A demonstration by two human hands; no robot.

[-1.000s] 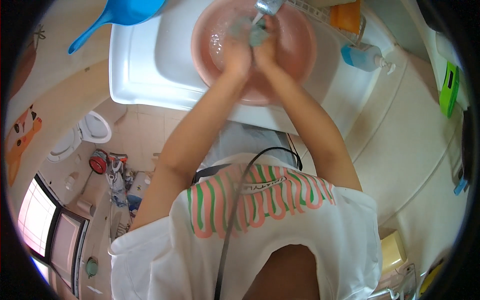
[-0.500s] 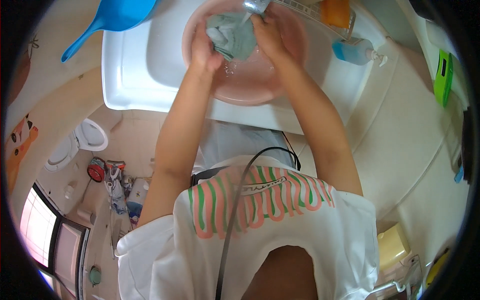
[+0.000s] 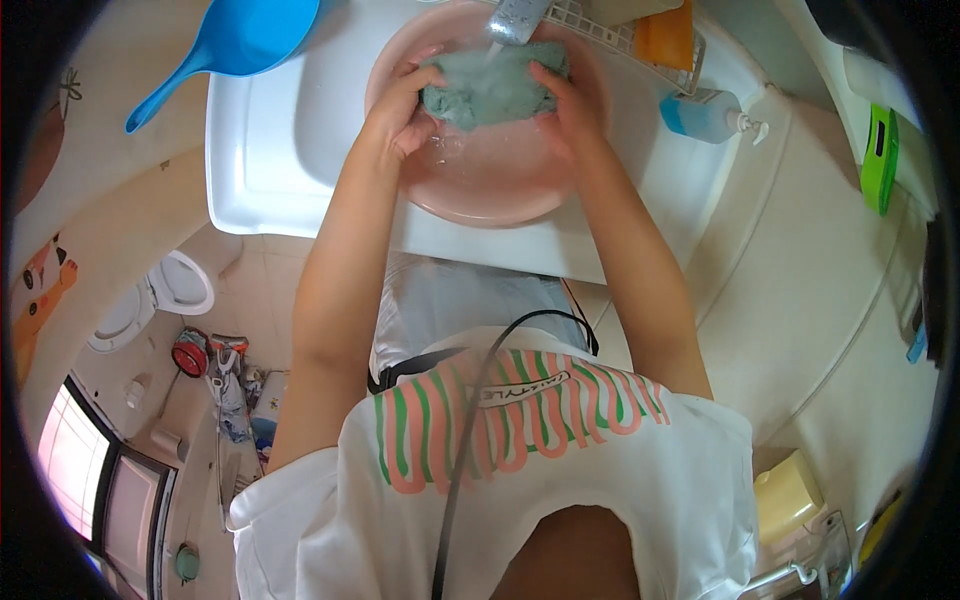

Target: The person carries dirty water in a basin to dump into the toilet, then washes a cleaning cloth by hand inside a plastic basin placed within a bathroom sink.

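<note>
A wet green cloth point(image 3: 490, 95) is stretched sideways between my hands, over a pink basin point(image 3: 480, 200) with water in it. My left hand point(image 3: 402, 108) grips the cloth's left end, thumb on top. At the right end my right hand point(image 3: 570, 108) holds it the same way, the fingers partly hidden under the fabric. Just above the cloth is a metal faucet point(image 3: 518, 18), and water runs from it onto the fabric. The basin stands in a white sink point(image 3: 255, 190).
A blue dipper point(image 3: 250, 35) lies at the sink's far left. On the right are a pump bottle of blue liquid point(image 3: 700, 115), a white wire rack point(image 3: 620, 40) and an orange block-shaped item point(image 3: 665, 38). A black cable point(image 3: 465, 440) hangs over my shirt.
The bunched cloth is now spread wider under the stream, and its right end has moved right with my right hand. My left hand has turned, with its thumb now over the cloth.
</note>
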